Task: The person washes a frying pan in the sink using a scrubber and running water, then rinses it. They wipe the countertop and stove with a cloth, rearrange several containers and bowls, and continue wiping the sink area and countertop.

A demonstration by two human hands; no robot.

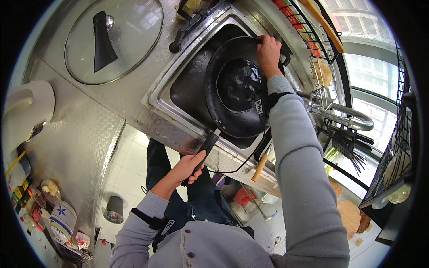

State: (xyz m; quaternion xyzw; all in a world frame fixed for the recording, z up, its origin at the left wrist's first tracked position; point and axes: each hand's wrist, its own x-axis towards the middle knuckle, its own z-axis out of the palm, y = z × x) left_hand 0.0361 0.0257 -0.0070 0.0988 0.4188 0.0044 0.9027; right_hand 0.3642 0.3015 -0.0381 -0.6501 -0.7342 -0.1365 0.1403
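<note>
The left hand (190, 169) grips the handle (207, 145), slanting away rightward to the pan (212, 85); the right hand (269, 52) seemingly pinches its far rim (243, 38).

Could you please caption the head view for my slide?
Left hand on handle, right hand on rim: a wet pan at the sink.

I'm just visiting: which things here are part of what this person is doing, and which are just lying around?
Seemingly part of the job:
- left hand, gripping the pan handle
- right hand, at the rim
- black pan with water
- sink beneath

Apparently just around:
- glass lid
- white appliance
- hanging utensils
- dark bin
</note>
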